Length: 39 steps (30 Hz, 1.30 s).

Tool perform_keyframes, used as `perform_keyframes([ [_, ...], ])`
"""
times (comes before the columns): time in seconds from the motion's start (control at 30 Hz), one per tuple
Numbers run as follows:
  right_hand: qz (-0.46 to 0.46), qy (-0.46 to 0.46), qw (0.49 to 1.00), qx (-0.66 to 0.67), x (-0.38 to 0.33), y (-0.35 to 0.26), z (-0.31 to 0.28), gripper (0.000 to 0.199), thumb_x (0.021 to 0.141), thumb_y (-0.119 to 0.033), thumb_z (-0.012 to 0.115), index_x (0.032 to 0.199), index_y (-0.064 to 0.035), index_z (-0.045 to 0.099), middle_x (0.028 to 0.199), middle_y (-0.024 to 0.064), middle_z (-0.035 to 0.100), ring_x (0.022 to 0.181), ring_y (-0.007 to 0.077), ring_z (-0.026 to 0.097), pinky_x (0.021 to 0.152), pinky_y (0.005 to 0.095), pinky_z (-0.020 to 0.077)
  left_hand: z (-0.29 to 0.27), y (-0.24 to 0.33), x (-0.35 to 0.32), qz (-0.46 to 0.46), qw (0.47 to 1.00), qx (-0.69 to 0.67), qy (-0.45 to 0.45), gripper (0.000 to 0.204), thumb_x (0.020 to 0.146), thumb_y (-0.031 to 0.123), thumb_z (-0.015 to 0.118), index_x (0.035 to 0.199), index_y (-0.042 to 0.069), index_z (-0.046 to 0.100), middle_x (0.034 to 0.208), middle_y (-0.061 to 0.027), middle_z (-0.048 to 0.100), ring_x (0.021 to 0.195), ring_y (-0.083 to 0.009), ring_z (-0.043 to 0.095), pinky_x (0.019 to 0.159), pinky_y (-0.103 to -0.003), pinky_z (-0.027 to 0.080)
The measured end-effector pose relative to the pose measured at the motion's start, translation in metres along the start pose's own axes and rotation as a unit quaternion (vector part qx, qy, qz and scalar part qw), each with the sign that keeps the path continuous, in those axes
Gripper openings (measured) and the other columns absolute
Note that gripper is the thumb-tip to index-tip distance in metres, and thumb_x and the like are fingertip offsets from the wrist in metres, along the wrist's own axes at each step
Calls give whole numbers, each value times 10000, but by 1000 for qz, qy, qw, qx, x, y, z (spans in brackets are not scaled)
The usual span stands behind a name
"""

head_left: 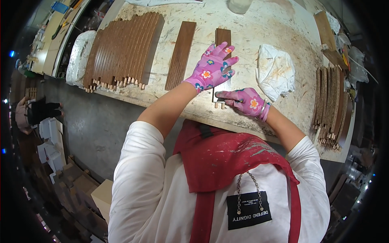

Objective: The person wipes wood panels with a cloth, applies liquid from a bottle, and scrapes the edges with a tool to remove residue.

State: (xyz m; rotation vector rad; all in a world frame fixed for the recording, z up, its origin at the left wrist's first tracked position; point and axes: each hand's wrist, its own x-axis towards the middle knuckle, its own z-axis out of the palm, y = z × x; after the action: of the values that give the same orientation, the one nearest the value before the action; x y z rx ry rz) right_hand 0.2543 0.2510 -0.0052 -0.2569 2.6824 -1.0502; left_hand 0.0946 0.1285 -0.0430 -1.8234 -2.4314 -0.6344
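Both my hands wear pink flowered gloves. My left hand (214,67) lies flat with fingers spread on a narrow brown wooden slat (223,37) that runs away from me on the workbench (259,24). My right hand (243,100) is closed at the slat's near end, where small pale dowel pegs stick out; whether it pinches the slat or a small tool is hidden. A second brown grooved slat (180,54) lies alone to the left.
A row of similar slats with dowel ends (121,50) lies at the bench's left, another stack (332,103) at the right edge. A crumpled white rag (276,69) sits right of my hands. A white sack (79,56) rests at the left bench end.
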Motion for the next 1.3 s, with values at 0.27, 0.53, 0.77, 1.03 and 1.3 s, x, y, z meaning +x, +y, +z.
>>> perform_keyframes([
  [0.27, 28, 8, 981, 189, 2, 5, 1, 339, 911, -240, 555, 1244, -250, 618, 939, 127, 698, 781, 285, 680, 746, 359, 526, -3, 1, -2, -7, 1000, -4, -2, 445, 897, 350, 556, 1324, 228, 534, 1470, -69, 370, 1407, -289, 262, 1153, -479, 195],
  [0.53, 9, -43, 998, 49, -9, 1, 2, 372, 918, -302, 548, 1284, -247, 583, 988, 131, 699, 834, 294, 685, 763, 361, 538, -4, 1, 1, -2, 1000, -12, -6, 436, 895, 350, 551, 1311, 218, 546, 1460, -76, 386, 1406, -290, 264, 1152, -481, 196],
  [0.77, 136, 245, 920, 275, -42, 34, 5, 513, 922, -358, 557, 1271, 18, 554, 1062, 141, 676, 841, 225, 641, 776, 313, 507, -6, 4, 5, 1, 1000, -2, -29, 439, 889, 346, 557, 1305, 207, 553, 1464, -78, 383, 1411, -299, 249, 1148, -482, 193],
  [1.03, 152, 345, 808, 452, -39, 42, 25, 373, 949, -295, 567, 1172, 1, 606, 676, -18, 546, 584, 53, 463, 528, 213, 383, -34, 52, -44, 23, 997, -30, -68, 525, 860, 261, 610, 1332, 64, 493, 1434, -170, 412, 1358, -376, 338, 1088, -490, 316],
  [1.3, 178, 328, 870, 323, -35, 21, 23, 275, 961, -267, 528, 996, -5, 605, 677, 27, 585, 576, 110, 519, 561, 270, 437, -55, 72, -112, -151, 982, -117, -9, 548, 839, 333, 631, 1283, 25, 536, 1280, -215, 548, 1256, -374, 467, 1059, -442, 360],
])
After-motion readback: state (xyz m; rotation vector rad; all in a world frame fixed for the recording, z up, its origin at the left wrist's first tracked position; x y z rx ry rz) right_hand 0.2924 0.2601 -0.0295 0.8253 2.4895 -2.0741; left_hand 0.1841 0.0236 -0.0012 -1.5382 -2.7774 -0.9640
